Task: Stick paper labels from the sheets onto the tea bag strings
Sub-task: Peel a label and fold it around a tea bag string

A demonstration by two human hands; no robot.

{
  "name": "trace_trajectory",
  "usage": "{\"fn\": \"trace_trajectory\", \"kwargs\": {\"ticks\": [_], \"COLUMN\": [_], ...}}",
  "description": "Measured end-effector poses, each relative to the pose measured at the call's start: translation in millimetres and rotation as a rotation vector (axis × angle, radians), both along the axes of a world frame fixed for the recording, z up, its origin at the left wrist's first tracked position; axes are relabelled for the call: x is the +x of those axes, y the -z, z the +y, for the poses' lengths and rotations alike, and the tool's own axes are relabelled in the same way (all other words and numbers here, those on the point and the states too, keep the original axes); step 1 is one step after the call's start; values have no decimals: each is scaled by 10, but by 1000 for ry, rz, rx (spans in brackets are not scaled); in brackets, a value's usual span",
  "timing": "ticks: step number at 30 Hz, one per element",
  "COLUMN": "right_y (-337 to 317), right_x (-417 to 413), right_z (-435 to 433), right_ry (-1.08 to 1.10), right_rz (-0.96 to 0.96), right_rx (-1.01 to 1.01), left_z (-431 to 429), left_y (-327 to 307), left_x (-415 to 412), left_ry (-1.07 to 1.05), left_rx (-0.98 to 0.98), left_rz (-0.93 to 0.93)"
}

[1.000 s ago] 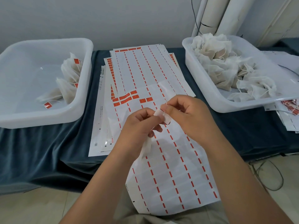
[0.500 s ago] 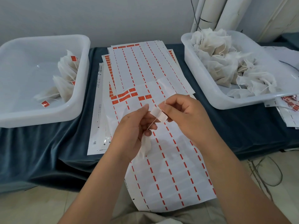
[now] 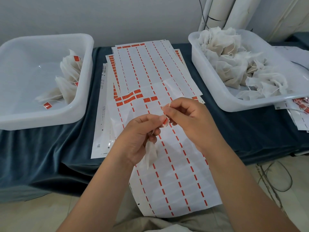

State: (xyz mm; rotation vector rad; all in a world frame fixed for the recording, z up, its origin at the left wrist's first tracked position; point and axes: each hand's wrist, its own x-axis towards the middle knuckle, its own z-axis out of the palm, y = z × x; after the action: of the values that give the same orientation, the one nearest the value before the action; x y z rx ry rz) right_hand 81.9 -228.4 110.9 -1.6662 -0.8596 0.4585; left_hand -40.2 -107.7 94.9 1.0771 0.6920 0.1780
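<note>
- single view: head-worn wide-angle camera, set above the seated person, facing forward and tilted down.
- range: close. the left hand and right hand sit at frame centre, forearms entering from the bottom edge.
- coverage: label sheets run up the middle, the table spans the width, the left bin and right bin fill the upper corners, the wall closes the top.

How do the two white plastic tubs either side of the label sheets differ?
The left white plastic tub holds a few labelled tea bags, red labels showing, much of its floor bare. The right white plastic tub is heaped with unlabelled tea bags. Both rest on the dark blue cloth.
</note>
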Motion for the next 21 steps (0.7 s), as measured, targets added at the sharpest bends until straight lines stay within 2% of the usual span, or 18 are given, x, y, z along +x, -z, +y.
{"fn": "trace_trajectory", "kwargs": {"ticks": [7, 13, 21], "right_y": [18, 17, 179], "right_x": [7, -35, -118], "right_z": [-10, -3, -13], "right_ry": [4, 1, 94], "right_rz": [111, 314, -184], "right_rx": [17, -16, -111], "left_z": [-5, -69, -143], "left_y": [-23, -37, -18], "left_x": [6, -16, -35], "left_ry": [-22, -165, -273], "left_rx": [88, 291, 385], "left_rz": [34, -31, -95]}}
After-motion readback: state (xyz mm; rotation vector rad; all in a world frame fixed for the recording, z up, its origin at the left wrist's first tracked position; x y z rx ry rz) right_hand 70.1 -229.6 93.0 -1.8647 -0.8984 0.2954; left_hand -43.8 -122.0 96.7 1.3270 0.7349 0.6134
